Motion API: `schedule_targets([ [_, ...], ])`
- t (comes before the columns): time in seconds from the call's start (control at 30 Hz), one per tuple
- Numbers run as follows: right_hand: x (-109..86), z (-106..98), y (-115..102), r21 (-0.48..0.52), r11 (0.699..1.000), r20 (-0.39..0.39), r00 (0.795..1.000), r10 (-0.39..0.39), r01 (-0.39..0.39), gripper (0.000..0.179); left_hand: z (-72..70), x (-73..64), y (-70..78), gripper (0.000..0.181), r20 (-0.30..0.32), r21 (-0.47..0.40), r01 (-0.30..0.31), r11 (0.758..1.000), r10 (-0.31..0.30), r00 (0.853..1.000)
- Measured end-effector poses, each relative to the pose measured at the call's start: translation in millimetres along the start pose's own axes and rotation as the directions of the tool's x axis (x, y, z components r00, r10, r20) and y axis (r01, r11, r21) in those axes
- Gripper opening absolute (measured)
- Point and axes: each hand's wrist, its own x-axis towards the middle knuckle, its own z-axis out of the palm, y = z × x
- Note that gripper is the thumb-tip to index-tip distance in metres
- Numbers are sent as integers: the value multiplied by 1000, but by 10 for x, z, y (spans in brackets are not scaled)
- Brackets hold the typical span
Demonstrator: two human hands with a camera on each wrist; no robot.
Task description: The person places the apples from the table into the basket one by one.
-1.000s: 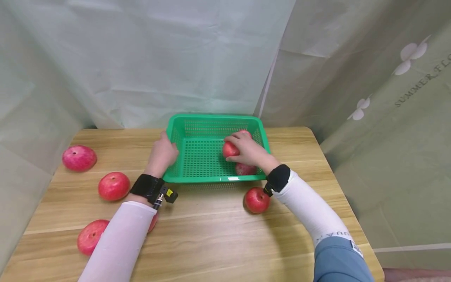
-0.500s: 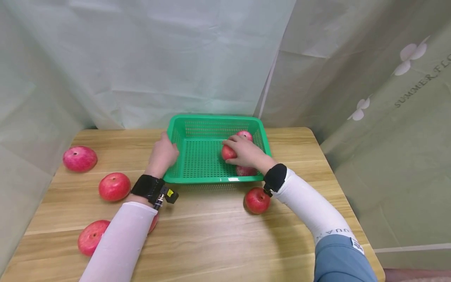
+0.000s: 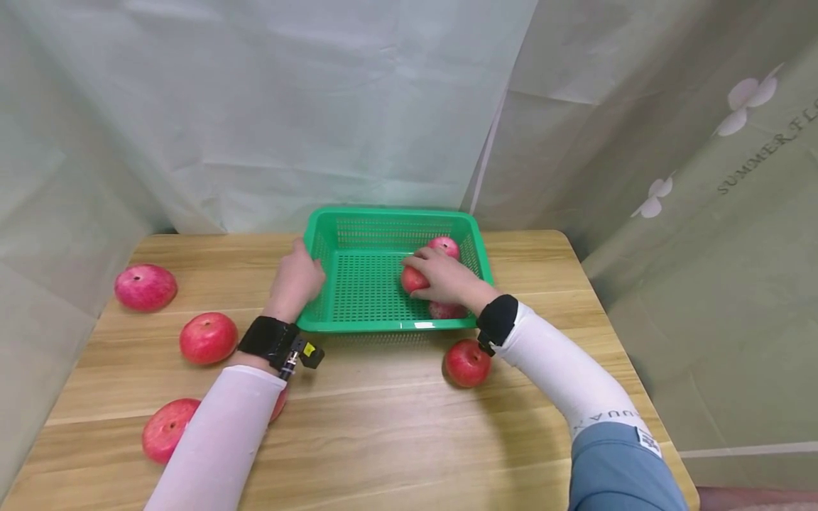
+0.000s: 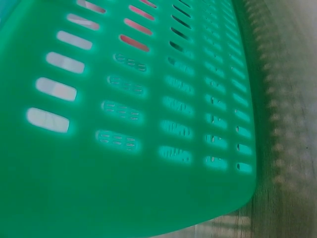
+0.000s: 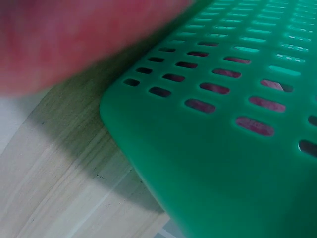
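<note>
A green slotted plastic basket [image 3: 364, 326] stands at the back middle of the table. My left hand [image 3: 296, 282] grips its left rim, fingertips hidden. Inside the basket, my right hand [image 3: 447, 273] holds a red apple [image 3: 414, 279], thumb on the near side and fingers over the top. Behind that hand lies another apple [image 3: 445, 246], and a third apple [image 3: 446, 310] sits partly hidden under it by the front wall. The left wrist view is filled by the basket's wall [image 4: 99, 183]; the right wrist view shows its slotted side [image 5: 163, 134].
On the wooden table [image 3: 383, 440], one apple [image 3: 466, 363] lies before the basket near my right wrist. To the left are several more, among them a pinkish one [image 3: 145, 287] and a red one [image 3: 208, 338]. One is mostly hidden under my left forearm. Curtains [image 3: 287, 121] surround the table.
My right hand has shifted slightly left with the apple, and the apple behind it shows more. My left hand has stayed on the rim.
</note>
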Motion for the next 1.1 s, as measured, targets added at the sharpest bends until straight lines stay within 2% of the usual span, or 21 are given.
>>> schedule_targets([
  [1.1,-3,14,-26,-20,1000,21,1000,17,-17,73,-23,-11,-6,70,2,-9,-13,1000,13,1000],
])
